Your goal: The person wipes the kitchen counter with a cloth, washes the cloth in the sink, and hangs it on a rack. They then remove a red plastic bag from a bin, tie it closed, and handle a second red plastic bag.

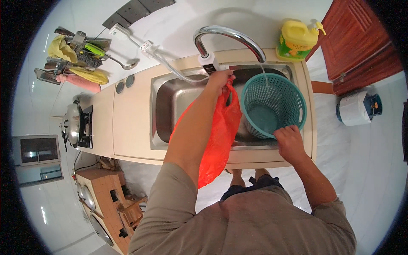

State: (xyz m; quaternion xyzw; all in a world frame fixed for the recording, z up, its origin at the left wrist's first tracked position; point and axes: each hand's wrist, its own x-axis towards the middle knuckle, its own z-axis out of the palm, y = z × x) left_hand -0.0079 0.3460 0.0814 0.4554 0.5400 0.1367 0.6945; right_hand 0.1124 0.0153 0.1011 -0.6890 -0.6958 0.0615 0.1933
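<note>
A green perforated plastic basket (263,116) stands tilted in the right bowl of the steel sink (153,127). My right hand (289,143) grips its near rim. Thin water runs into it from the curved chrome faucet (232,31). At the faucet's base, my left hand (221,79) has its fingers around the knotted handles of a red plastic bag (220,140), with the faucet's lever hidden or hard to make out there. The bag hangs beneath my left forearm, over the sink's divider and front edge; its contents cannot be seen.
A yellow pump jug (295,41) stands at the counter's back right corner. A white cable and power strip (121,32) run along the wall. Kitchen tools and gloves hang at left, above a lidded wok (71,124) on the stove. A gas cylinder (358,108) is on the right.
</note>
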